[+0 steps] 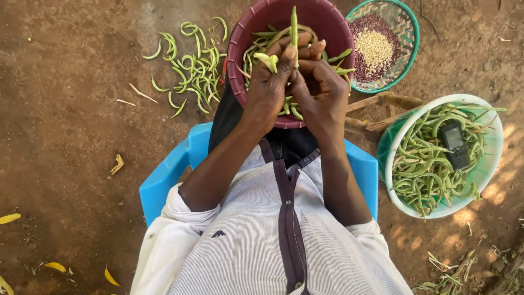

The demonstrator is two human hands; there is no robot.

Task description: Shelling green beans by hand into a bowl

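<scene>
Both hands, left hand (267, 87) and right hand (322, 90), are clenched around a green bean pod (294, 30), held upright, tip pointed away above the fingers, over a maroon bowl (327, 22).

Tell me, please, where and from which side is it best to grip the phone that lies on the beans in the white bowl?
Probably grip the phone across its two long edges, coming straight from above. It lies flat, face up, on the beans in the white bowl, so its narrow sides are free and nothing covers it.
</scene>
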